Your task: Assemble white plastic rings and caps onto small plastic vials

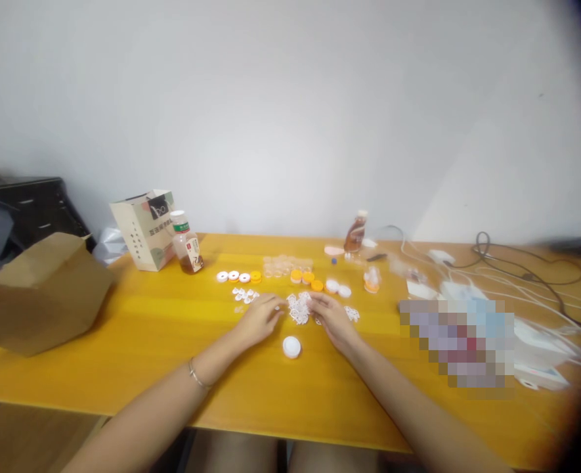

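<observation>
A loose pile of small white plastic pieces (pixel 299 309) lies on the wooden table between my hands. My left hand (pixel 262 318) is just left of the pile, fingers bent towards it and the thumb apart from them. At the pile's right edge, the fingertips of my right hand (pixel 333 319) touch or nearly touch the pieces; its fingers are bent and slightly apart. No held piece can be made out in either hand. Nearer to me sits a round white cap (pixel 291 347). White clip-like pieces (pixel 245 295) are beyond my left hand, and a smaller white heap (pixel 352 314) is right of my right hand.
Behind the piles run white and orange rings (pixel 234 276), clear cups (pixel 285 265), orange lids (pixel 302 277) and white lids (pixel 338 288). Two drink bottles (pixel 188 246) (pixel 356 233), a paper bag (pixel 145 233) and a brown bag (pixel 48 289) stand around. Cables (pixel 516 269) tangle at right.
</observation>
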Motion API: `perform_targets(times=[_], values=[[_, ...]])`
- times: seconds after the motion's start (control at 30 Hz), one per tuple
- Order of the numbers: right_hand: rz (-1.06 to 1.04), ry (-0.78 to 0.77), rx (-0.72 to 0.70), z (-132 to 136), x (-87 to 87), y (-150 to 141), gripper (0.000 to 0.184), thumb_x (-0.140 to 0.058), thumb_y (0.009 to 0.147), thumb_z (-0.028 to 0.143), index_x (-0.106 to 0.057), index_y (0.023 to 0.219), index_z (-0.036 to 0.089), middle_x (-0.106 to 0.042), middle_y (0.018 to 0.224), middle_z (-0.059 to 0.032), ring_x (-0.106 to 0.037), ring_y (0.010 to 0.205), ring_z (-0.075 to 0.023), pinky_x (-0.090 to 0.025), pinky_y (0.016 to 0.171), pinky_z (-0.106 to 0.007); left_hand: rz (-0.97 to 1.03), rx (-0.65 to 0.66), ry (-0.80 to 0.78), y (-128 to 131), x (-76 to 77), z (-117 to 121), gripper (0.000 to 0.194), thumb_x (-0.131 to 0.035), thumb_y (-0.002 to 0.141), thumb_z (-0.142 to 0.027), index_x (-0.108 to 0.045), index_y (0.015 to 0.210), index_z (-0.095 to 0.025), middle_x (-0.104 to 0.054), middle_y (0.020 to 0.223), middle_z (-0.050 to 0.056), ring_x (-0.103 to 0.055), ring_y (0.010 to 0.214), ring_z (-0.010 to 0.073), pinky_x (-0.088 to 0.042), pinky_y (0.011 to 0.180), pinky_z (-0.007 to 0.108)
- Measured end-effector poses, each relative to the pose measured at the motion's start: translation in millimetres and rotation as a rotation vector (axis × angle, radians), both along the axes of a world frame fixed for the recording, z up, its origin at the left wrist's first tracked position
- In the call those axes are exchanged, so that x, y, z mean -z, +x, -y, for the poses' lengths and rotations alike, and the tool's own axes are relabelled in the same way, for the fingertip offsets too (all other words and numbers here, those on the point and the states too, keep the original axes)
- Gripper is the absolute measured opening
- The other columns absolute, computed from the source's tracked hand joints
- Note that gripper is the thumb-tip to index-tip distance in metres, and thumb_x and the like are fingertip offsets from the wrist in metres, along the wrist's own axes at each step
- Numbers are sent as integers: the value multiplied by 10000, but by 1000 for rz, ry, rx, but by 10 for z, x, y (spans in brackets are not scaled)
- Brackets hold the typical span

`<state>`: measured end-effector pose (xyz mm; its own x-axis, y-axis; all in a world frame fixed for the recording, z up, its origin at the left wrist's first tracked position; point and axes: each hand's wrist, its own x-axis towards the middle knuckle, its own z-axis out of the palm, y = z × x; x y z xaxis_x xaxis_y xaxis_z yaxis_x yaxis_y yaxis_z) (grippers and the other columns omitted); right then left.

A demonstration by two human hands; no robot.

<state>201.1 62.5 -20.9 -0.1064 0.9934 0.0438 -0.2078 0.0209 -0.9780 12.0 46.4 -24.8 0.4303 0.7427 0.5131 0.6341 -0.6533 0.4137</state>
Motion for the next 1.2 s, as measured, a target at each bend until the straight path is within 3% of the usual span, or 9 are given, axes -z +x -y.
perform_targets(times=[0.3, 0.53, 0.77, 0.9, 1.2], values=[[-17, -25, -2, 37, -34, -30, 311, -724, 511, 369, -586, 708, 171, -590, 637, 0, -523, 591, -118, -416, 605, -267, -197, 68, 55, 45, -27, 70, 332, -449, 803, -166, -493, 1124, -241, -551, 1079, 53, -476, 973, 190, -357, 835, 340], [-8, -9, -11, 64, -49, -45, 284, -716, 532, 358, -581, 699, 173, -576, 623, 11, -520, 583, -113, -409, 598, -264, -250, 51, 67, 46, -14, 53, 218, -433, 819, -191, -589, 966, -230, -595, 976, 42, -494, 928, 186, -345, 781, 320], [-30, -22, -37, 97, -71, -55, 253, -708, 560, 330, -574, 704, 171, -562, 609, 22, -509, 585, -98, -403, 600, -246, -289, -25, 78, 46, -22, 22, 141, -448, 812, -208, -587, 834, -194, -604, 829, 36, -516, 816, 179, -346, 714, 307], [-40, -24, -31, 95, -63, -52, 251, -707, 564, 316, -571, 713, 168, -559, 603, 22, -504, 579, -95, -402, 591, -243, -239, -44, 79, 59, -42, 22, 106, -472, 788, -201, -573, 818, -189, -599, 824, 32, -520, 798, 176, -349, 711, 304], [-46, -27, -41, 98, -69, -59, 260, -708, 553, 335, -578, 700, 165, -575, 593, 25, -516, 566, -92, -407, 584, -237, 96, -44, -36, 59, -58, 42, 81, -463, 754, -175, -525, 805, -168, -583, 785, 17, -526, 744, 138, -393, 684, 241]])
